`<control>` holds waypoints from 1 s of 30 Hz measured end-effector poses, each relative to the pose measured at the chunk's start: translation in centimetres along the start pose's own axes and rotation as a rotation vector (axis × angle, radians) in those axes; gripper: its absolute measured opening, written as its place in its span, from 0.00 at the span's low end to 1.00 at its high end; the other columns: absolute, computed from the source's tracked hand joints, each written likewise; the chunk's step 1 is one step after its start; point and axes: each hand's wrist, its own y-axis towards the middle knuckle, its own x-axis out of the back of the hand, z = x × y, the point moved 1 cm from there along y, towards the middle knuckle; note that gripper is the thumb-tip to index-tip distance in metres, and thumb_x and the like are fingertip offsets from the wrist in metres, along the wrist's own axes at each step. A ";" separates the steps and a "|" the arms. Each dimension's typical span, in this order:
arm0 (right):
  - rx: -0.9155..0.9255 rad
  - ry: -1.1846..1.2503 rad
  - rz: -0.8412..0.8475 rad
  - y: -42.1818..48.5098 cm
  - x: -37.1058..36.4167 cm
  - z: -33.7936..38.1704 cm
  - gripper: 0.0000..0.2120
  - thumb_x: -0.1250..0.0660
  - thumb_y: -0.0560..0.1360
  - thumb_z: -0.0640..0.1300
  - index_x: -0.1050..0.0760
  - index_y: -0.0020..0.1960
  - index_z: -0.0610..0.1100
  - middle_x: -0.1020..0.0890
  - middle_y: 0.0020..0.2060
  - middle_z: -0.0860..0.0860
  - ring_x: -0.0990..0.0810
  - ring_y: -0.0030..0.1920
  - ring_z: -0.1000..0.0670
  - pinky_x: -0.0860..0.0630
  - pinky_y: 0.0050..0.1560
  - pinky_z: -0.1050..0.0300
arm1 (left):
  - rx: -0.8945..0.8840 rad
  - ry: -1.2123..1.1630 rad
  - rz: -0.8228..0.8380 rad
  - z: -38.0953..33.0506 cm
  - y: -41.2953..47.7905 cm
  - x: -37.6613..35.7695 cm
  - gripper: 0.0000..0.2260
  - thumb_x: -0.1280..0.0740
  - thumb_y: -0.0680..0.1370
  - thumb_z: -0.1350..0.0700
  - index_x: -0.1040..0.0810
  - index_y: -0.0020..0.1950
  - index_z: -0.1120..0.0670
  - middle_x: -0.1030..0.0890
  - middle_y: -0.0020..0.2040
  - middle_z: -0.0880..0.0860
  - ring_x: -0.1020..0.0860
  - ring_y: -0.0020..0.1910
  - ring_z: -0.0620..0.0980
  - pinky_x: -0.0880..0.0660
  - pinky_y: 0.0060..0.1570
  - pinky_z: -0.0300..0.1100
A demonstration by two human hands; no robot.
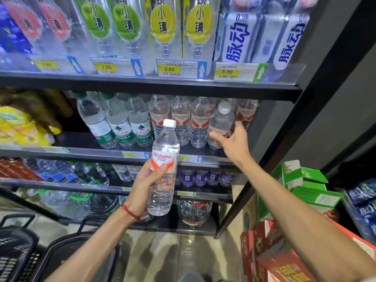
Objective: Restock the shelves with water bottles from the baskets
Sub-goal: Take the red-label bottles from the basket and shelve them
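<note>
Holding one full water bottle upright before the middle shelf, the left grip wraps its labelled waist. The right grip clasps a second bottle on that shelf. The thin plastic probably flexes and feels weighty and smooth, so mid-body holds suit it.

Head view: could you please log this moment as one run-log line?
left hand: holds Wahaha bottle upright, off shelf | right hand: grips second bottle at middle shelf, right end | basket: lower left
</note>
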 end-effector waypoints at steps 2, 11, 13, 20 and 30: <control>-0.034 0.021 -0.004 0.8 -0.4 -1.0 0.19 0.18 0.71 0.43 0.27 0.54 0.48 0.16 0.54 0.49 0.16 0.54 0.52 0.20 0.58 0.60 | -0.016 0.013 -0.006 0.0 0.3 0.0 0.44 0.21 0.63 0.34 0.25 0.71 0.58 0.16 0.62 0.57 0.17 0.59 0.55 0.21 0.54 0.42; -0.101 0.019 0.007 3.4 -0.1 -2.6 0.27 0.18 0.71 0.43 0.22 0.66 0.38 0.13 0.54 0.50 0.16 0.50 0.65 0.23 0.49 0.73 | 0.049 -0.102 -0.025 0.9 1.9 0.8 0.43 0.18 0.61 0.38 0.24 0.69 0.59 0.16 0.58 0.59 0.17 0.53 0.58 0.22 0.55 0.52; -0.088 0.020 -0.042 3.3 -0.1 -2.7 0.28 0.17 0.69 0.44 0.22 0.65 0.40 0.13 0.53 0.51 0.15 0.51 0.62 0.20 0.52 0.69 | 0.062 -0.111 -0.009 0.9 2.1 0.7 0.42 0.18 0.63 0.40 0.24 0.69 0.60 0.16 0.57 0.59 0.18 0.52 0.56 0.21 0.52 0.48; -0.110 0.022 -0.081 3.3 -0.6 -3.3 0.33 0.17 0.64 0.61 0.20 0.62 0.44 0.13 0.54 0.51 0.14 0.55 0.51 0.17 0.60 0.51 | 0.088 -0.138 -0.004 1.3 2.6 1.1 0.32 0.26 0.68 0.47 0.24 0.69 0.59 0.16 0.58 0.60 0.17 0.52 0.57 0.19 0.50 0.45; -0.266 0.010 -0.088 1.8 -0.9 -2.4 0.27 0.21 0.75 0.44 0.27 0.68 0.36 0.22 0.68 0.41 0.21 0.68 0.46 0.25 0.69 0.56 | 0.099 0.020 -0.023 1.0 2.4 1.4 0.44 0.16 0.57 0.37 0.23 0.65 0.59 0.15 0.52 0.56 0.17 0.49 0.54 0.21 0.48 0.44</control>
